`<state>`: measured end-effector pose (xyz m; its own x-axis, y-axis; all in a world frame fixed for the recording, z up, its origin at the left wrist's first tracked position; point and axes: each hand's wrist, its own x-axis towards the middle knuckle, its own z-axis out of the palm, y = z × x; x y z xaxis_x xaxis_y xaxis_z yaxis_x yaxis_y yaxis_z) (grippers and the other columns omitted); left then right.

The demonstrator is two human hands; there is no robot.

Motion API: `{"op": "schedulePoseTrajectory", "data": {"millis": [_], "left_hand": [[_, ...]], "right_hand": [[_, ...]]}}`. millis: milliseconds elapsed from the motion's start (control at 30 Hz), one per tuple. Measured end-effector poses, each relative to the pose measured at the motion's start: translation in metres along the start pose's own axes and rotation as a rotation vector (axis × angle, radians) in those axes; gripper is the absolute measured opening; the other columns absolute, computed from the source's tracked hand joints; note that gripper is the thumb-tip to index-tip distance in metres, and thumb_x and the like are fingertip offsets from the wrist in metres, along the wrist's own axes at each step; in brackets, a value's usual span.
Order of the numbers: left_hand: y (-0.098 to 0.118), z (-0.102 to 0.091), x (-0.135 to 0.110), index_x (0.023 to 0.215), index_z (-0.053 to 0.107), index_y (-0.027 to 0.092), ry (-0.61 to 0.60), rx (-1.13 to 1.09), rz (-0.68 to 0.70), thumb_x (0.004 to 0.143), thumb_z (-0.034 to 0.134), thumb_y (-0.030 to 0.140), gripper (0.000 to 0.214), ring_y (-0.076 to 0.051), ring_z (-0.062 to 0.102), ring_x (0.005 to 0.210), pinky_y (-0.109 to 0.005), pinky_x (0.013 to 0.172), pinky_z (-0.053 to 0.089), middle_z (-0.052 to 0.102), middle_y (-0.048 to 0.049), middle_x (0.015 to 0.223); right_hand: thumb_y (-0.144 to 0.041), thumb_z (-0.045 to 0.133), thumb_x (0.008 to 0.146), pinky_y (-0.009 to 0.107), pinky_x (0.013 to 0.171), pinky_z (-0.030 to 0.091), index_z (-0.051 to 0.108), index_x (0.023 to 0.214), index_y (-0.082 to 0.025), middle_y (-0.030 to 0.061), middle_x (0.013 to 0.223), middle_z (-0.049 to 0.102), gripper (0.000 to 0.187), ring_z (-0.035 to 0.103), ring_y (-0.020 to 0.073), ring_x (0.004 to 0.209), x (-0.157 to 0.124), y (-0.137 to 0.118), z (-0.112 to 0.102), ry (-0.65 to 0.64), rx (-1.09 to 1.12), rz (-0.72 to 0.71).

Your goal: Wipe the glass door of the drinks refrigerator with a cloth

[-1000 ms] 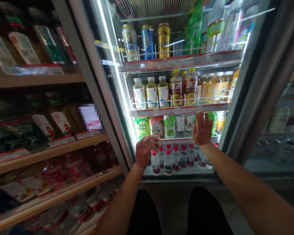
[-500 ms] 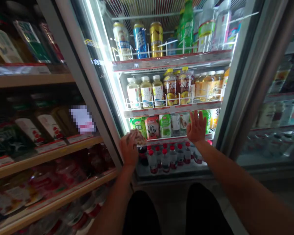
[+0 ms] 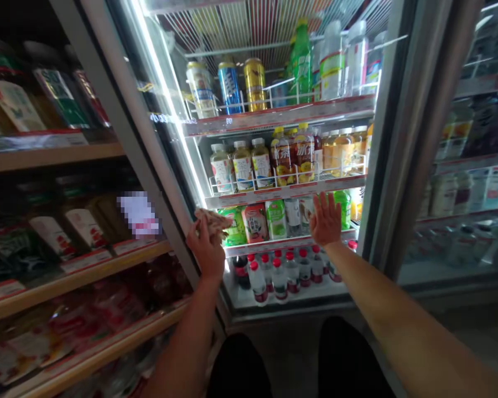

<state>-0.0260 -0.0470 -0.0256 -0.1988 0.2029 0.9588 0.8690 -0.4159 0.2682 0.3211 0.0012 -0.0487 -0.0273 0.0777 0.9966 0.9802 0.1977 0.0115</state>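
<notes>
My left hand is closed on a crumpled, pinkish patterned cloth. It is at the left side of a lit drinks fridge, near the frame and in front of the lower shelf. My right hand is open, palm forward and fingers up, in front of the same shelf further right. It appears to lie flat against the glass, though the contact is hard to make out. Behind the hands are green and red drink packs and a green carton-like bottle.
Tea bottles and cans fill the upper shelves. Small red-capped bottles stand at the fridge bottom. A wooden shelf rack with bottles is on the left. A thick metal door frame rises at the right.
My left hand has moved up and left with the cloth, towards the fridge's left frame. My right hand stays open at nearly the same spot. The view has tilted upward slightly.
</notes>
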Motion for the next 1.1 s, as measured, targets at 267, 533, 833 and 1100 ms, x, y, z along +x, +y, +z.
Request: {"op": "schedulePoseTrajectory", "data": {"millis": [267, 533, 833, 1100], "left_hand": [[0.006, 0.007, -0.013, 0.148, 0.053, 0.021, 0.021, 0.014, 0.045, 0.095, 0.052, 0.019, 0.053, -0.033, 0.049, 0.127, -0.051, 0.112, 0.039, 0.051, -0.0151, 0.135], [0.039, 0.022, 0.030, 0.151, 0.049, 0.016, 0.126, -0.014, 0.066, 0.092, 0.050, 0.013, 0.059, -0.030, 0.048, 0.129, -0.047, 0.116, 0.038, 0.051, -0.0151, 0.135], [0.058, 0.033, 0.040, 0.147, 0.053, 0.013, 0.110, -0.048, 0.084, 0.091, 0.052, 0.011, 0.056, -0.028, 0.049, 0.125, -0.046, 0.114, 0.039, 0.051, -0.0147, 0.137], [0.070, 0.043, 0.022, 0.146, 0.055, 0.017, -0.008, -0.052, 0.211, 0.092, 0.051, 0.013, 0.054, -0.030, 0.050, 0.127, -0.046, 0.112, 0.040, 0.054, -0.0173, 0.135]], "right_hand": [[-0.028, 0.037, 0.101, 0.049, 0.126, 0.021, 0.048, 0.151, -0.019, 0.0107, 0.156, 0.047, 0.052, 0.028, 0.0247, 0.154, -0.002, 0.000, 0.002, -0.084, -0.005, 0.059], [-0.029, 0.036, 0.101, 0.050, 0.126, 0.020, 0.046, 0.152, -0.020, 0.0107, 0.156, 0.047, 0.053, 0.031, 0.0251, 0.153, -0.002, 0.001, 0.003, -0.101, 0.027, 0.073], [-0.027, 0.038, 0.101, 0.049, 0.126, 0.019, 0.042, 0.155, -0.020, 0.0104, 0.157, 0.046, 0.055, 0.029, 0.0252, 0.154, -0.002, 0.002, 0.002, -0.070, 0.042, 0.049], [-0.026, 0.037, 0.101, 0.049, 0.126, 0.019, 0.042, 0.155, -0.022, 0.0088, 0.157, 0.046, 0.054, 0.031, 0.0249, 0.153, -0.002, 0.000, 0.002, -0.060, 0.043, 0.045]]}}
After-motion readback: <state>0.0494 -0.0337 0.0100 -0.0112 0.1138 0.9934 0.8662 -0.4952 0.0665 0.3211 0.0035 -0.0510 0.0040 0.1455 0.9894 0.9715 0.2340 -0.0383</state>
